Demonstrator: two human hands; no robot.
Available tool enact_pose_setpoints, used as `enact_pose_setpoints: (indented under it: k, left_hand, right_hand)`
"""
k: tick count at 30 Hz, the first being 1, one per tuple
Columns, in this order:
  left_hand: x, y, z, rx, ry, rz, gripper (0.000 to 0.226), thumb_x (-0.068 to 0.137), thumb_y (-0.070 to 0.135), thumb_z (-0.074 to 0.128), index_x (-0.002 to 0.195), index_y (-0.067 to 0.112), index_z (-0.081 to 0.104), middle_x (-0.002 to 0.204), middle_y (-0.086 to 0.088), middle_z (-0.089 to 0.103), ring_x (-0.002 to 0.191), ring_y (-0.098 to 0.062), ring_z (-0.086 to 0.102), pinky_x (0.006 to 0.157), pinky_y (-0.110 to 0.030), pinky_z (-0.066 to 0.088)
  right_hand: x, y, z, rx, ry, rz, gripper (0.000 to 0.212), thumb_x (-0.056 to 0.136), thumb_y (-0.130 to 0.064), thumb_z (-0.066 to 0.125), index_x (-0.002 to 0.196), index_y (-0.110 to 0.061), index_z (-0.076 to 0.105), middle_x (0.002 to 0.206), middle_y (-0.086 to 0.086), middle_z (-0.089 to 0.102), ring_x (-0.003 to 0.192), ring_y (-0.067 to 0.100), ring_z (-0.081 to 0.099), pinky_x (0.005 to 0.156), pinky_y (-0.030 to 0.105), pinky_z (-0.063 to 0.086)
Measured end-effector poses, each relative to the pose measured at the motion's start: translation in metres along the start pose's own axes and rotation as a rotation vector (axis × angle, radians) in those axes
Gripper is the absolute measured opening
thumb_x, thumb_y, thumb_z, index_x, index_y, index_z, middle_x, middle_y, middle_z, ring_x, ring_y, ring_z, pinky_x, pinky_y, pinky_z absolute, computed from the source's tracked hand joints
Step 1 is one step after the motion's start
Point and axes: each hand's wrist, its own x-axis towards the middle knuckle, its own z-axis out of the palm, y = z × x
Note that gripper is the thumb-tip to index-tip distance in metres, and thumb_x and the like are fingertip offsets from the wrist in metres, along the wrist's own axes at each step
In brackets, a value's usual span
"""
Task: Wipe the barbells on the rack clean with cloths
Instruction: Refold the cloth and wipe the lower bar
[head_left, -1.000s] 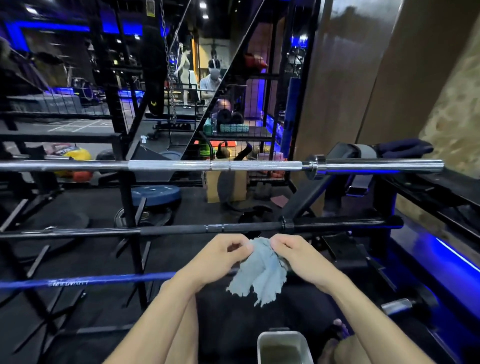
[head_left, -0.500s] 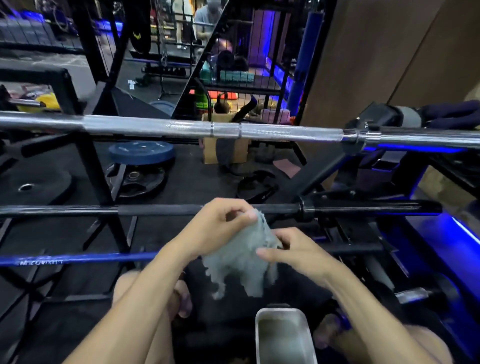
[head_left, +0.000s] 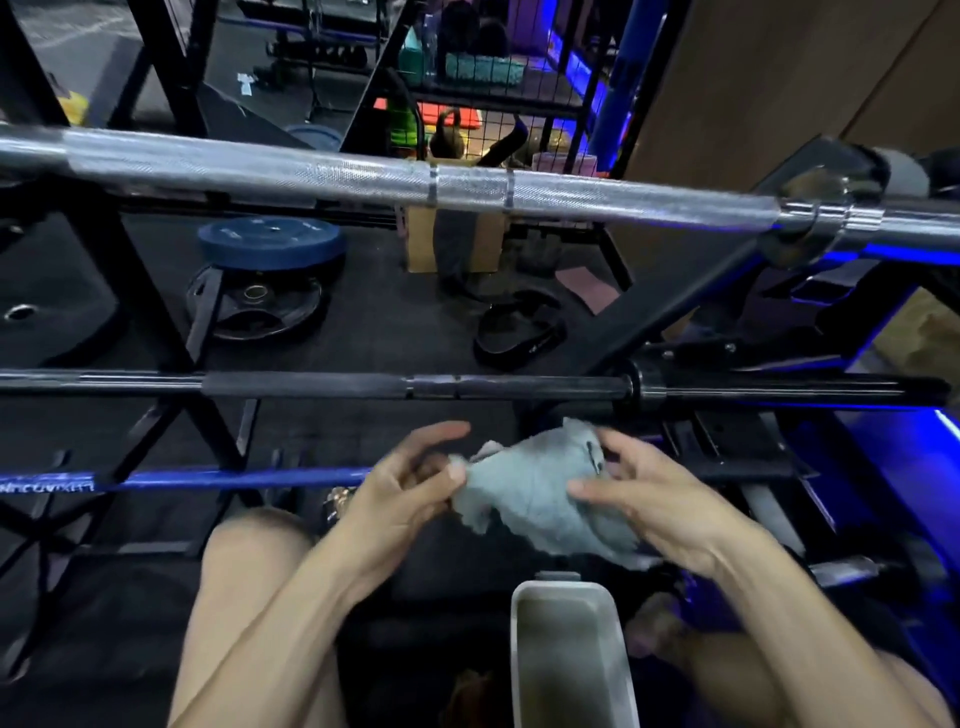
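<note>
Overall, a black rack (head_left: 171, 317) fills the frame, its uprights crossing at 9 o'clock. Three barbells lie across it. The silver barbell (head_left: 363, 179) spans the upper part, from 9 to 3 o'clock. The black barbell (head_left: 311, 386) runs level through the centre. The blue barbell (head_left: 208, 478) enters from 9 o'clock and passes behind the left hand. On the floor at 11 o'clock, a blue plate (head_left: 271, 243) sits stacked on a black plate (head_left: 260, 306). A grey container (head_left: 569, 654) stands at 6 o'clock. A light blue cloth (head_left: 540, 499) hangs just below centre, under the black barbell and clear of it. The left hand (head_left: 400, 493) pinches its left edge. The right hand (head_left: 660, 504) grips its right side, thumb across the front.
</note>
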Motion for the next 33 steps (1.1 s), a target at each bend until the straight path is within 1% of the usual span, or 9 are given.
enact_pose_setpoints:
  k: [5, 9, 12, 15, 18, 23, 25, 29, 33]
  left_hand:
    - [-0.01, 0.016, -0.009, 0.528, 0.004, 0.037, 0.02, 0.103, 0.014, 0.059, 0.106, 0.025, 0.075, 0.049, 0.002, 0.06, 0.036, -0.011, 0.052, 0.04, -0.02, 0.042]
    - [-0.003, 0.03, -0.005, 0.876, -0.087, 0.096, 0.013, 0.09, 0.034, 0.078, 0.101, 0.029, 0.073, 0.073, 0.007, 0.07, 0.054, -0.001, 0.062, 0.051, -0.013, 0.043]
    - [0.009, 0.031, -0.006, 1.187, -0.071, 0.248, 0.015, 0.088, 0.045, 0.075, 0.09, 0.031, 0.072, 0.081, 0.009, 0.065, 0.077, -0.006, 0.061, 0.065, -0.018, 0.041]
    - [0.022, 0.029, -0.012, 1.179, -0.147, 0.243, 0.019, 0.093, 0.047, 0.067, 0.085, 0.03, 0.07, 0.097, 0.012, 0.055, 0.093, -0.004, 0.057, 0.076, -0.013, 0.04]
    - [0.029, 0.031, -0.016, 1.111, -0.206, 0.229, 0.024, 0.096, 0.045, 0.065, 0.079, 0.029, 0.065, 0.104, 0.017, 0.058, 0.1, -0.004, 0.059, 0.084, -0.017, 0.044]
    - [0.037, 0.039, 0.006, 1.038, -0.099, 0.219, 0.028, 0.098, 0.043, 0.062, 0.079, 0.022, 0.063, 0.067, 0.011, 0.062, 0.062, -0.005, 0.055, 0.063, -0.024, 0.043]
    - [0.041, 0.043, 0.018, 0.917, -0.157, 0.2, 0.023, 0.101, 0.04, 0.061, 0.086, 0.023, 0.069, 0.075, 0.004, 0.068, 0.066, -0.006, 0.061, 0.068, -0.032, 0.05]
    - [0.045, 0.054, 0.041, 0.527, -0.532, -0.034, 0.031, 0.11, 0.021, 0.044, 0.12, 0.009, 0.071, 0.109, -0.011, 0.075, 0.103, -0.024, 0.071, 0.091, -0.045, 0.059]
    - [0.056, 0.063, 0.039, 0.494, -0.509, 0.023, 0.03, 0.11, 0.017, 0.042, 0.123, 0.011, 0.069, 0.106, -0.011, 0.075, 0.095, -0.03, 0.073, 0.085, -0.045, 0.06]
  right_hand:
    - [0.001, 0.007, 0.004, -0.3, 0.143, -0.024, 0.057, 0.092, -0.009, 0.073, 0.136, -0.039, 0.052, 0.054, -0.01, 0.061, 0.05, -0.001, 0.055, 0.054, 0.008, 0.04]
    - [-0.001, 0.002, 0.005, -0.481, 0.085, -0.115, 0.05, 0.082, -0.023, 0.086, 0.127, -0.034, 0.068, 0.1, -0.013, 0.077, 0.095, 0.001, 0.071, 0.087, 0.018, 0.053]
    - [0.003, 0.005, 0.005, -0.804, 0.042, -0.121, 0.033, 0.077, -0.031, 0.088, 0.107, -0.037, 0.075, 0.097, -0.013, 0.075, 0.09, 0.003, 0.07, 0.084, 0.028, 0.055]
    - [0.009, 0.008, 0.004, -0.947, 0.159, -0.188, 0.008, 0.084, -0.041, 0.08, 0.081, -0.034, 0.075, 0.092, -0.01, 0.068, 0.086, 0.002, 0.064, 0.082, 0.029, 0.051]
    - [0.012, 0.011, -0.002, -0.518, 0.079, -0.174, 0.028, 0.089, -0.037, 0.078, 0.072, -0.015, 0.071, 0.092, 0.002, 0.07, 0.077, 0.016, 0.066, 0.073, 0.03, 0.051]
    - [0.018, 0.018, 0.017, -0.03, 0.183, -0.179, 0.041, 0.074, -0.046, 0.084, 0.094, -0.012, 0.074, 0.093, 0.015, 0.075, 0.083, 0.027, 0.071, 0.072, 0.035, 0.057]
    - [0.019, 0.017, 0.029, -0.088, 0.23, -0.258, 0.041, 0.074, -0.049, 0.083, 0.101, -0.02, 0.075, 0.096, 0.014, 0.076, 0.09, 0.031, 0.073, 0.081, 0.045, 0.057]
    - [0.015, 0.009, 0.04, -0.139, 0.225, -0.35, 0.037, 0.072, -0.047, 0.083, 0.106, -0.033, 0.074, 0.101, 0.003, 0.077, 0.096, 0.018, 0.074, 0.081, 0.031, 0.06]
    - [0.017, 0.01, 0.028, -0.065, 0.263, -0.282, 0.017, 0.089, -0.026, 0.079, 0.105, -0.021, 0.077, 0.099, 0.012, 0.077, 0.095, 0.028, 0.073, 0.083, 0.041, 0.058]
